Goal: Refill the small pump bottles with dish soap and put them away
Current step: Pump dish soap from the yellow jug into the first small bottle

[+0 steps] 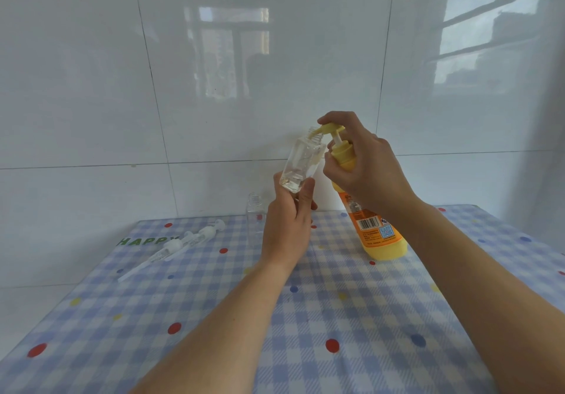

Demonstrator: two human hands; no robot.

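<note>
My left hand point(287, 225) grips a small clear square bottle point(301, 164) by its base and holds it tilted in the air, its open neck up against the yellow pump spout point(328, 129). A little clear liquid sits in its bottom. My right hand point(367, 164) wraps around the neck of the big yellow dish soap bottle point(374, 225), with the index finger on top of the pump head. The soap bottle stands tilted on the table. A second small clear bottle point(255, 210) stands open behind my left hand. Two white pump tops point(183, 245) lie at the left.
The table wears a blue checked cloth point(305, 317) with coloured dots and the word HAPPY near its back left. A white tiled wall point(214, 72) rises right behind the table. The table's left edge point(70, 295) runs diagonally.
</note>
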